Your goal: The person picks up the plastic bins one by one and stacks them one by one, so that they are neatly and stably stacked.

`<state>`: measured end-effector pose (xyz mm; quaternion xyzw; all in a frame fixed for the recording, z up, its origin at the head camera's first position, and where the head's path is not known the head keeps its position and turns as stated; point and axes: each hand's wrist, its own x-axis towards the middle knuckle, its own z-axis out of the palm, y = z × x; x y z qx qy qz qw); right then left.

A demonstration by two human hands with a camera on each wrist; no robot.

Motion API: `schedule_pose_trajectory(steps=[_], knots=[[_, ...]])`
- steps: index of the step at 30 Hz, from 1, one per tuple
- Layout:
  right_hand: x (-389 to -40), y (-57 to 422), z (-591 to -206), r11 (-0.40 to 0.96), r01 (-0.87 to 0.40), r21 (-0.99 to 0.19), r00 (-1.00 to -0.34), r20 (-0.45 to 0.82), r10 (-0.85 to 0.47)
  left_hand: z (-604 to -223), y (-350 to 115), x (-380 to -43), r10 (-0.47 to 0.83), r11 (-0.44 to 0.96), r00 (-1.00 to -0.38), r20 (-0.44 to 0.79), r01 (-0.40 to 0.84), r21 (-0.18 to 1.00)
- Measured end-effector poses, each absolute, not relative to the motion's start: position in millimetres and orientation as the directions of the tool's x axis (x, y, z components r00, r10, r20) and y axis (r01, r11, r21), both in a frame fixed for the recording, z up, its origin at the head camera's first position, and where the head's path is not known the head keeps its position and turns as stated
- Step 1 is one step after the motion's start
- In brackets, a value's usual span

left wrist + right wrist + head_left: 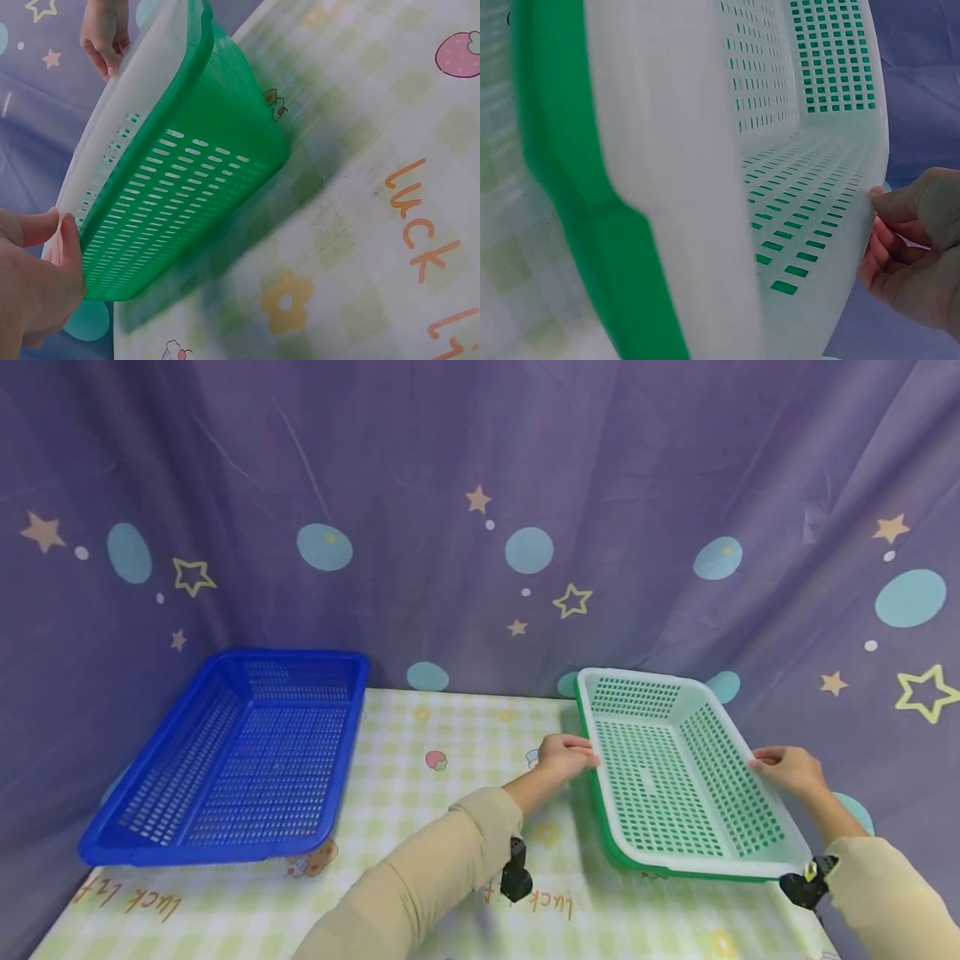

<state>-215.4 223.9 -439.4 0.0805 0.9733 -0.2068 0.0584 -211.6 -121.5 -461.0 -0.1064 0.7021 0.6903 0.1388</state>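
A white perforated plastic basket [705,865] sits nested inside a green one [225,97] on the right side of the table. My left hand [566,758] pinches the white basket's left rim between thumb and fingers, as the left wrist view shows. On the opposite side, my right hand [791,770] pinches the right rim, thumb on the inner side and fingers beneath. Green shows through the white basket's holes, and the green rim [562,112] peeks out below the white one. No objects are visible inside the white basket.
A larger blue perforated basket [348,752] stands at the table's left. The table has a green-and-white checked cloth [465,735] with printed pictures and lettering. A purple curtain [420,527] with stars and ovals hangs directly behind and at both sides.
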Motion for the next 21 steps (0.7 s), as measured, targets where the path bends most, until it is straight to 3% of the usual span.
schedule_pose_trajectory(steps=[13,21], knots=[[-219.3,226.9,-436.9,0.897,0.196,-0.396,-0.978,-0.142,0.15,-461.9,-124.4,-210.2,0.02,0.094,-0.948,-0.317,-0.314,0.945],[-219.8,231.5,-439.0,0.878,0.228,-0.422,-0.97,-0.179,0.166,-462.6,-123.0,-209.4,-0.006,0.167,-0.926,-0.378,-0.374,0.912]])
